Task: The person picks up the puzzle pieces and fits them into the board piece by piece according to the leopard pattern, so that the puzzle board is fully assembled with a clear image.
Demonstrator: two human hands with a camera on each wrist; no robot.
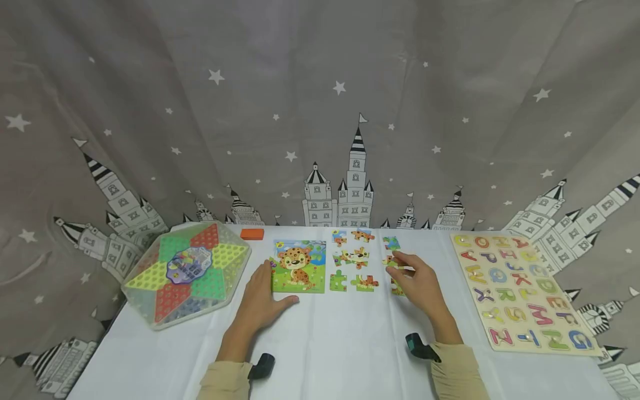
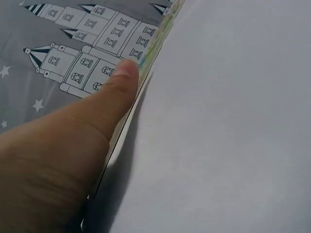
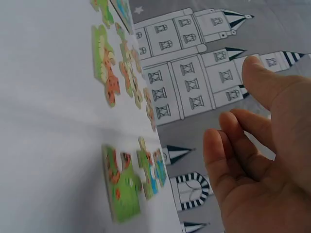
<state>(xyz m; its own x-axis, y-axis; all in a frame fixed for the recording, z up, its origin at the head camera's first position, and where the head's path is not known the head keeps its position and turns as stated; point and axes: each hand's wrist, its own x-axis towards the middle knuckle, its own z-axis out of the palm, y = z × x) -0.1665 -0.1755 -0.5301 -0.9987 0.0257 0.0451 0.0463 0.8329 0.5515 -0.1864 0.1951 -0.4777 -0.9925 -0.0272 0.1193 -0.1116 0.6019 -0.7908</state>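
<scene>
A square leopard picture board (image 1: 300,266) lies on the white table. My left hand (image 1: 261,300) rests at its left edge, fingers extended and thumb spread; only the thumb (image 2: 114,92) and part of the palm show in the left wrist view. Right of the board, loose jigsaw pieces lie in rows, among them a leopard-face piece (image 1: 357,255) and a green piece (image 1: 338,280). My right hand (image 1: 420,280) hovers by the right-hand column, near a green-and-orange piece (image 3: 121,189). Its thumb and fingers stand apart in the right wrist view, with nothing visible between them.
A hexagonal Chinese checkers box (image 1: 187,272) sits at the left, with a small orange block (image 1: 252,234) near the back edge. On the right lies a wooden alphabet board (image 1: 525,294). A grey castle-print curtain (image 1: 320,111) hangs behind the table.
</scene>
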